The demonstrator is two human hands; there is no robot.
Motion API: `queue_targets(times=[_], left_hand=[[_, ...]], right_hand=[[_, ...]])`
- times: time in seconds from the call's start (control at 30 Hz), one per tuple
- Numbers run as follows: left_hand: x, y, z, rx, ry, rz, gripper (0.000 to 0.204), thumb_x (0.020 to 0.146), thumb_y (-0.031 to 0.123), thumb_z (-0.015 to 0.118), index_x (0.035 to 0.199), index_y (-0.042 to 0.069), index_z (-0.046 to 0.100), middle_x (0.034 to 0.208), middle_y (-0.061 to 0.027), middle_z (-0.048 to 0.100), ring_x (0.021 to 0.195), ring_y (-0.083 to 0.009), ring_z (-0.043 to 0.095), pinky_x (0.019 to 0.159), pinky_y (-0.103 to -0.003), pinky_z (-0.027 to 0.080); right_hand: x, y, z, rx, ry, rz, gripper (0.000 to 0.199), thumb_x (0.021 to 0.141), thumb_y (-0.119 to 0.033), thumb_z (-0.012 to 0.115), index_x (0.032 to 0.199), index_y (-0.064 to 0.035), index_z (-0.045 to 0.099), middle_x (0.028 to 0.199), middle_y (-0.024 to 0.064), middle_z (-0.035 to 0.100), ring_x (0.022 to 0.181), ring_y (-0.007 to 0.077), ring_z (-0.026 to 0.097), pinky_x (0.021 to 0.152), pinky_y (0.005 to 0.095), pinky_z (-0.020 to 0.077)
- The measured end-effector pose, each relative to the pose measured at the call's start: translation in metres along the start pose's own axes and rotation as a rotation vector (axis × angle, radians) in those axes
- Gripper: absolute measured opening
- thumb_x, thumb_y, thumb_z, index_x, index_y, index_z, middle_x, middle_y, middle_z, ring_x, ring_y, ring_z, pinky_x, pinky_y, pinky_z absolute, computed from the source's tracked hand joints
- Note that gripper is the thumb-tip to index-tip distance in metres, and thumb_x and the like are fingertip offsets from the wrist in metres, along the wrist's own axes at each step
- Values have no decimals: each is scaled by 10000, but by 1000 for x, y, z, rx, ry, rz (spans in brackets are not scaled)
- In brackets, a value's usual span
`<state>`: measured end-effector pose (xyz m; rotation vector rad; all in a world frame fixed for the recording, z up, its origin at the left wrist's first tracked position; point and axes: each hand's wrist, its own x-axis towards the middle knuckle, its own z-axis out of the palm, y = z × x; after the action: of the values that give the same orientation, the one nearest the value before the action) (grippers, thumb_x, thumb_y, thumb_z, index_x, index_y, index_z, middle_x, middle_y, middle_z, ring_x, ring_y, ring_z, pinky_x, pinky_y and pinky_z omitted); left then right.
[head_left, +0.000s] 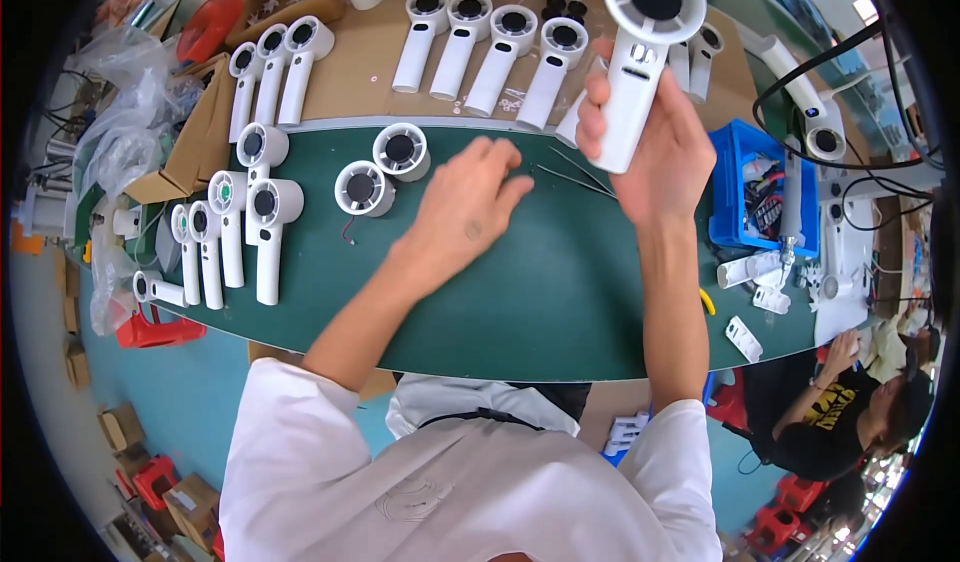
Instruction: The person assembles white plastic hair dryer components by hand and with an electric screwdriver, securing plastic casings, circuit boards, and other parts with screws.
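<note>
My right hand (pixel 672 157) is raised at the right, its fingers wrapped round the handle of a white handheld fan (pixel 628 112). The fan stands nearly upright, its round head with a black centre at the top. Low over the green mat is my left hand (pixel 465 207), thumb and fingers apart, holding nothing I can see. To its left lie two loose round fan heads (pixel 365 189), one with a short red wire. Metal tweezers (pixel 575 177) rest on the mat between my hands.
Several white fans (pixel 490 62) line the brown board at the back; more fans (pixel 268 227) lie at left near an open carton (pixel 185 147). At right are a blue bin (pixel 735 187) of parts, white plastic pieces (pixel 743 339) and hanging black cables. Another person (pixel 850 402) sits beyond.
</note>
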<state>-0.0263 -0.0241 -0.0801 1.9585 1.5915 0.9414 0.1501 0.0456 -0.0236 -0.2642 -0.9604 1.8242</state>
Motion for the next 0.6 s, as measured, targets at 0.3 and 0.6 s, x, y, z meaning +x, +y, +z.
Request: queue_targets(times=[0.3, 0.6], left_hand=[[-13, 9, 15, -142, -92, -55, 132, 887, 79, 619, 966, -7, 558, 889, -125, 599, 739, -226, 623, 616, -345, 507], [-12, 9, 15, -921, 121, -91, 132, 920, 16, 574, 1029, -58, 566, 909, -101, 617, 770, -138, 623, 641, -281, 573]], right_hand=[[-55, 25, -20, 34, 191, 104, 511, 990, -340, 304, 1289, 60, 416, 936, 113, 529, 697, 187, 511, 568, 305, 409], [-59, 50, -10, 13, 232, 229, 525, 998, -349, 287, 1296, 61, 425, 937, 92, 551, 649, 169, 512, 517, 295, 404]])
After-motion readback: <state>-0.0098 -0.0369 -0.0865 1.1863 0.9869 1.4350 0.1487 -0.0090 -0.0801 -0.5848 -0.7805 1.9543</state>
